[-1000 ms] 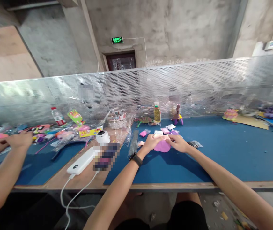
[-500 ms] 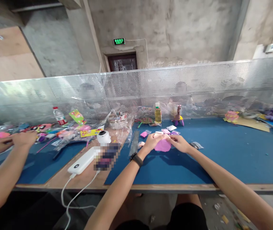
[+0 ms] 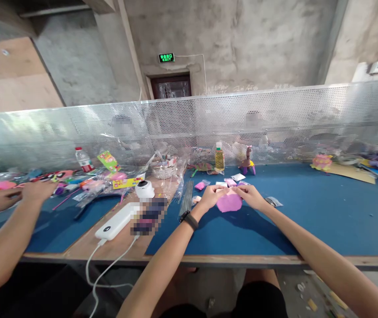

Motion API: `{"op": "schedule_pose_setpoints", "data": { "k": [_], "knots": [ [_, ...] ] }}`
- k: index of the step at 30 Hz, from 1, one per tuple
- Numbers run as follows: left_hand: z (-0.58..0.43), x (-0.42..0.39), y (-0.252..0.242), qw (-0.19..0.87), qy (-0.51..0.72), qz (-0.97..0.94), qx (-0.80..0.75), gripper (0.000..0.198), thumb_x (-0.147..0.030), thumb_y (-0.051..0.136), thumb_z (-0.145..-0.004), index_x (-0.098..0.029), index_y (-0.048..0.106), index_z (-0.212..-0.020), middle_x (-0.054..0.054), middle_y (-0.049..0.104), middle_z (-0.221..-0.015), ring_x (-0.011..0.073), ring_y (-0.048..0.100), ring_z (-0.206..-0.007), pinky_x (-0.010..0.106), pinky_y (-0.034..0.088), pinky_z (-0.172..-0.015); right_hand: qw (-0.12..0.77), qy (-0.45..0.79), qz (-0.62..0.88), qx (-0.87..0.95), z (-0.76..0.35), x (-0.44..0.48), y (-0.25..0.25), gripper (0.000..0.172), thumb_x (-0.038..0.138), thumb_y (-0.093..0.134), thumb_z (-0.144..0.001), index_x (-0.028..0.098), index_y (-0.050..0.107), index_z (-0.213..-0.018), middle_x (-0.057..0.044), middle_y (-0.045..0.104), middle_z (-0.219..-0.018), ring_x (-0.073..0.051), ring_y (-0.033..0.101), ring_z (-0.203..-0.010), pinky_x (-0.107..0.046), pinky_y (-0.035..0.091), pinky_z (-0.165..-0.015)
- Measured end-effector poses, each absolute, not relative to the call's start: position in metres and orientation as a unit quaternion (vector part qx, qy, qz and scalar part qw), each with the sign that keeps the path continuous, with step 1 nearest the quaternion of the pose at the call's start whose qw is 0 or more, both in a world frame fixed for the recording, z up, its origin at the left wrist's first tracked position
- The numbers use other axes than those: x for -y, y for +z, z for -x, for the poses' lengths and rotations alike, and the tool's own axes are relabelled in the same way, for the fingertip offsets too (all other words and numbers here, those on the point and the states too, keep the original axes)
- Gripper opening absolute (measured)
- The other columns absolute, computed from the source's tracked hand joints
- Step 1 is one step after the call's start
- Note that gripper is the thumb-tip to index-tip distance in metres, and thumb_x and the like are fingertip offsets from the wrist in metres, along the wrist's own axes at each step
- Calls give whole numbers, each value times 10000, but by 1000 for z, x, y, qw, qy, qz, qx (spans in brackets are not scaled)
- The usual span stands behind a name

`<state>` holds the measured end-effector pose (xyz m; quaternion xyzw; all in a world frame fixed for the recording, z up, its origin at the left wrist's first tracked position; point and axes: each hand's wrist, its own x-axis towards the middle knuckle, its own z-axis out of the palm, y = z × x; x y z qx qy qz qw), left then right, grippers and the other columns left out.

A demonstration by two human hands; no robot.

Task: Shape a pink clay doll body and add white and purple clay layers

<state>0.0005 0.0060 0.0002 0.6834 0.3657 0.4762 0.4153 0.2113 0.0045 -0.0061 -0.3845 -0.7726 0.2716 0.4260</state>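
A rounded pinkish-purple piece [image 3: 229,203], which looks like soft modelling clay, hangs between my two hands just above the blue mat. My left hand [image 3: 211,196] pinches its upper left edge, thumb and fingers together. At the upper right edge my right hand [image 3: 250,196] pinches it in the same way. Something paler pink shows at the top between the fingertips, too small to make out. Behind my hands lie small pink and white packets [image 3: 230,182]. Left of my left wrist is a bundle of thin grey wires [image 3: 186,198].
A bottle of yellow liquid [image 3: 219,159] and a purple-legged figure [image 3: 248,164] stand by the perforated screen [image 3: 275,119]. A white power bank [image 3: 116,223], a phone [image 3: 149,216] and a small white camera [image 3: 144,190] lie to the left. Another person's hands [image 3: 36,190] work at far left.
The purple piece shows larger and rounder below my fingers. My right hand has shifted slightly, and both hands keep their pinch. The view has drifted a little.
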Motion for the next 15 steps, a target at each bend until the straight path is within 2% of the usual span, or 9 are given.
{"op": "schedule_pose_setpoints", "data": {
  "k": [3,7,12,15],
  "knots": [
    [0,-7,0,428,470,-683,-360,459,-530,773,-728,-111,801,-914,102,738,-844,174,596,-726,252,422,-653,421,278,375,778,-211,-3,-5,547,656,507,-905,162,627,-701,15,430,-614,-129,363,-594,-266,268,-542],
    [-1,-6,-1,466,456,-674,-346,496,-521,803,-703,-109,793,-979,99,737,-870,162,597,-720,242,417,-649,428,277,380,772,-210,-4,-6,562,668,509,-899,164,608,-672,13,428,-610,-128,364,-594,-260,275,-541],
    [0,-4,-1,456,472,-667,-352,508,-539,790,-710,-93,796,-953,92,728,-834,147,571,-681,240,405,-627,450,360,385,722,-210,-8,-13,602,727,477,-882,159,637,-764,18,439,-610,-122,382,-576,-244,338,-524],
    [1,-5,0,448,477,-667,-356,499,-536,787,-716,-95,795,-950,94,726,-846,145,564,-689,238,394,-622,446,359,379,727,-210,-7,-12,606,729,502,-866,151,676,-806,21,437,-604,-120,392,-570,-247,373,-525]
  ]
}}
